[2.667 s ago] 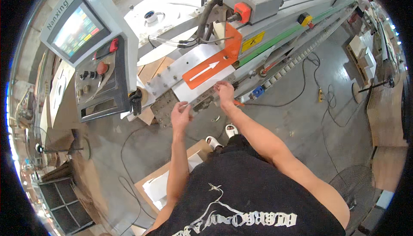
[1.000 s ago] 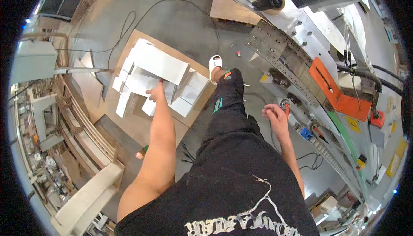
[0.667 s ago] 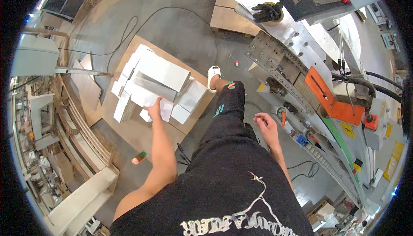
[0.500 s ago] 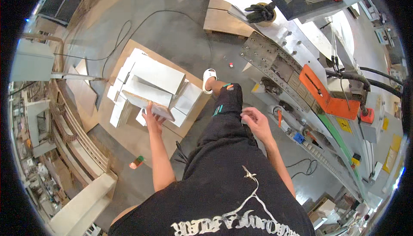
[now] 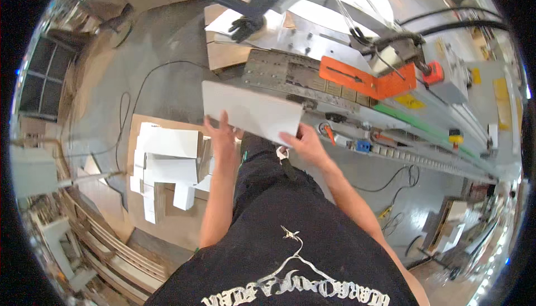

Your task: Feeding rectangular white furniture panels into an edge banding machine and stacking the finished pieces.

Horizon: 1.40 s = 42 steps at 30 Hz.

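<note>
Just beyond the white panel (image 5: 251, 111) stands a machine (image 5: 349, 100)

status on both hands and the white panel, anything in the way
Right hand gripping white panel at right end. Left hand at lower edge, grip unclear. Metal machine bed just beyond panel, possible obstacle, contact unclear.

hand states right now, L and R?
Left hand: holding the white panel at its near edge, toward the left end.
Right hand: holding the same panel at its right end.
</note>
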### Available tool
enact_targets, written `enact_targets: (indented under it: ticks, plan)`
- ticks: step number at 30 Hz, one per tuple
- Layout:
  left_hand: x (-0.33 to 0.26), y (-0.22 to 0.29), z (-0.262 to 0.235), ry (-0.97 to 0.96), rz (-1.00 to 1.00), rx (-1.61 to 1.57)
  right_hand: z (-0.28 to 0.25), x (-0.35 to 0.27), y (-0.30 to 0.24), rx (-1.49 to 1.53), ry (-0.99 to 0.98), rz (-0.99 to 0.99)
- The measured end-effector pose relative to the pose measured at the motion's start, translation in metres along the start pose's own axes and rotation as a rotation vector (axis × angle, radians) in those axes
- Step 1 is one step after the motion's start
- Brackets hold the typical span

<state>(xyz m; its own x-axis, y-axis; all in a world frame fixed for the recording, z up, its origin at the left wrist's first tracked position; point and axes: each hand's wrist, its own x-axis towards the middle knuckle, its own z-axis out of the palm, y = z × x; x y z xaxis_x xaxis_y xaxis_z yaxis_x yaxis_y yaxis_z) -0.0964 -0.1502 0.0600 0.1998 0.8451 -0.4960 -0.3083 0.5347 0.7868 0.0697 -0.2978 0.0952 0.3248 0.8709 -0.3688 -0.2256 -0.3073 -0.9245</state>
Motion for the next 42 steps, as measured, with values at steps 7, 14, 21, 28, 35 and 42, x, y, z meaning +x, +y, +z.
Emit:
enact_targets:
  ticks: [7, 14, 21, 28, 35, 42]
  plan:
    - [0.108, 0.005, 0.032, -0.254, 0.187, 0.236, -0.069, 0.048, 0.011, 0.416, 0.094, 0.073]
    - [0.142, -0.002, 0.068, -0.205, 0.195, 0.469, -0.05, 0.071, 0.061, 0.961, 0.327, -0.1]
    - [0.16, -0.006, 0.068, -0.288, 0.176, 0.827, -0.033, 0.126, 0.055, 1.015, 0.429, -0.137]
    - [0.138, -0.024, 0.099, -0.368, 0.147, 0.795, -0.072, 0.114, 0.054, 1.098, 0.595, -0.145]
    - [0.104, -0.108, 0.142, -0.447, 0.306, 0.807, -0.13, 0.07, 0.057, 1.066, 0.785, -0.262]
    - [0.053, -0.16, 0.192, -0.442, 0.555, 0.917, -0.197, 0.044, 0.091, 0.857, 0.837, -0.433]
